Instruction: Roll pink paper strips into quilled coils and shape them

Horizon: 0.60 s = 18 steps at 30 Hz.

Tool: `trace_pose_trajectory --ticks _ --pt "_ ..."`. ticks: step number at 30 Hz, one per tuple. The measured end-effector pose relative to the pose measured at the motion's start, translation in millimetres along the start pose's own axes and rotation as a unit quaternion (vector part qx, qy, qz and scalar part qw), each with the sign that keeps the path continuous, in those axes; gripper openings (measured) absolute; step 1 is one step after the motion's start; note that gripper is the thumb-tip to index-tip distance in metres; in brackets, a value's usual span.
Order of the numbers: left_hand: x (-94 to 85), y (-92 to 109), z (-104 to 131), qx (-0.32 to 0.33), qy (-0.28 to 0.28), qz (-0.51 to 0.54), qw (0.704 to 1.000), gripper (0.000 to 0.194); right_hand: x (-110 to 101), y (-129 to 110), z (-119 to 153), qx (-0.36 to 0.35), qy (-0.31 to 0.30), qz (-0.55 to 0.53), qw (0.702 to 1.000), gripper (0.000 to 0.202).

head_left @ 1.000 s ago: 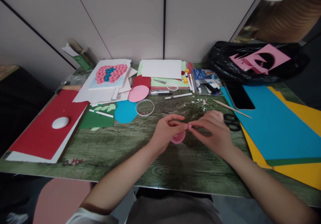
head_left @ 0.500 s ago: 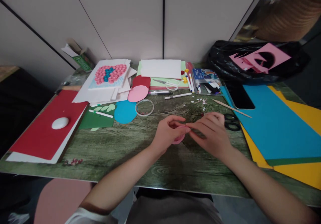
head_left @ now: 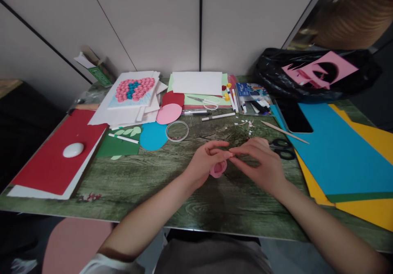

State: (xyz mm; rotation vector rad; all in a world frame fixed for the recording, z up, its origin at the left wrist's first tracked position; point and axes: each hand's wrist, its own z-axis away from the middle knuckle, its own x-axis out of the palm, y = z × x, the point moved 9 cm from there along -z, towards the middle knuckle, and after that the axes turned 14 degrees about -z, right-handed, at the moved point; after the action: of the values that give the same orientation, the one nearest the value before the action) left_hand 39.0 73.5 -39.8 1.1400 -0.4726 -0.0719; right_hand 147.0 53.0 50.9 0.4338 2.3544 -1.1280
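Observation:
Just past the middle of the table's front edge, my left hand (head_left: 207, 160) pinches with thumb and forefinger. A curled pink paper strip (head_left: 218, 169) hangs in a loose ring below those fingers. My right hand (head_left: 260, 159) comes in from the right, its thumb and forefinger closed at the same point, fingertips meeting the left ones. What lies between the fingertips is mostly hidden and very small, seemingly the strip's end. Beyond my right hand lie black-handled scissors (head_left: 284, 149), their blades partly covered by it.
A tape ring (head_left: 177, 131) and blue paper circle (head_left: 153, 137) lie to the left. Red paper (head_left: 55, 159) bears a white oval object (head_left: 73, 149). Blue sheets (head_left: 346, 155), a phone (head_left: 294, 116) and a wooden stick (head_left: 284, 132) lie right. A black bag (head_left: 267, 75) stands behind.
The pink ring shows more fully below my left hand. My right hand has shifted slightly, its fingers straighter, and more of the black-handled scissors shows behind it.

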Motion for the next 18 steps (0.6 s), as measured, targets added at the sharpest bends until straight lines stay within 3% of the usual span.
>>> trace_pose_trajectory --ticks 18 --pt "-7.4 16.8 4.4 0.066 0.062 -0.102 0.991 0.033 -2.3 -9.8 2.7 -0.068 0.022 0.119 0.99 0.008"
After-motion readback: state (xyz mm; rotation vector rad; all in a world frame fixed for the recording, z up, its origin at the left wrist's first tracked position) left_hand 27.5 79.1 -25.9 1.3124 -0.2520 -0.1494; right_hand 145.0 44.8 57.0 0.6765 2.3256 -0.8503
